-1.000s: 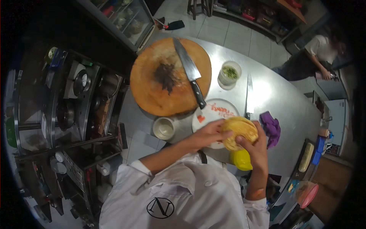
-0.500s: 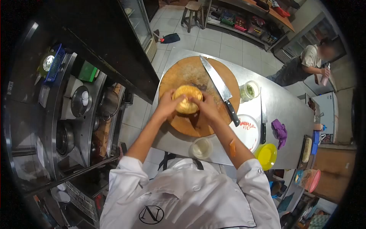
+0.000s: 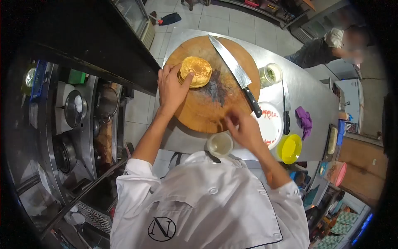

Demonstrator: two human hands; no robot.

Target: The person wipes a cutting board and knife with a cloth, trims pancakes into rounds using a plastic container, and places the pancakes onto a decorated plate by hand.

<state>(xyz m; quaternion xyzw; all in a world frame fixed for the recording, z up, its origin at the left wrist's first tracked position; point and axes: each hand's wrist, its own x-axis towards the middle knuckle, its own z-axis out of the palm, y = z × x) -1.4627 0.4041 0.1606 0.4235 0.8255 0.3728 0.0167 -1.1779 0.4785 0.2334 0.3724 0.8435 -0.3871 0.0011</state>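
A stack of round golden pancakes (image 3: 196,71) rests on the left part of the round wooden board (image 3: 195,114). My left hand (image 3: 172,88) grips the stack's left side, thumb on its lower edge. My right hand (image 3: 244,128) is off the stack, over the board's lower right edge and beside the plate; its fingers are blurred. A large knife (image 3: 234,68) lies across the board's right side, handle toward the white plate (image 3: 275,120) with red writing, which my right hand partly overlaps. Just below the board stands a small cup (image 3: 220,144).
A jar with green bits (image 3: 270,74), a second knife (image 3: 286,103), a purple cloth (image 3: 304,122) and a yellow bowl (image 3: 290,148) are on the steel table (image 3: 315,147). Another person (image 3: 327,47) stands at the far right. Shelves with pans (image 3: 76,108) are at left.
The pancakes went from above the plate to the board in both hands, and now rest farther left. My right hand has let go and moved down and right.
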